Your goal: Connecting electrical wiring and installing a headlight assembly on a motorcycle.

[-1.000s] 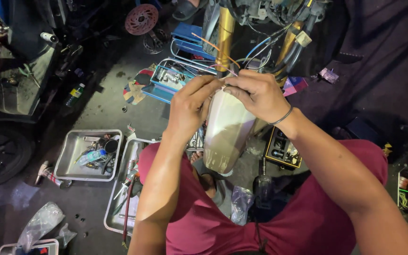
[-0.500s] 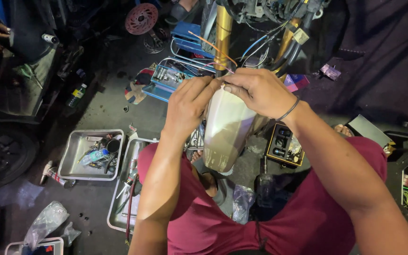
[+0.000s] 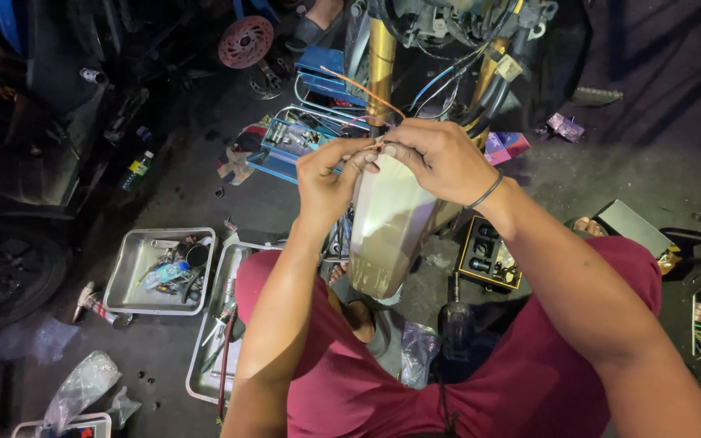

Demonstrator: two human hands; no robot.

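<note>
While both elbows bend inward, left hand (image 3: 330, 182) and right hand (image 3: 440, 158) pinch thin wires (image 3: 367, 148) (above a silvery panel (image 3: 387, 231)).

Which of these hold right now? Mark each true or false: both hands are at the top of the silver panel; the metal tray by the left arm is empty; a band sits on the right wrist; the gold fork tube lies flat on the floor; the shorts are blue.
1. Both hands, left hand and right hand, are at the top of the silver panel. True.
2. The metal tray is empty. False: it holds small tools and parts.
3. A band sits on the right wrist. True.
4. The gold fork tube lies flat. False: it stands upright.
5. The shorts are blue. False: dark red.
</note>
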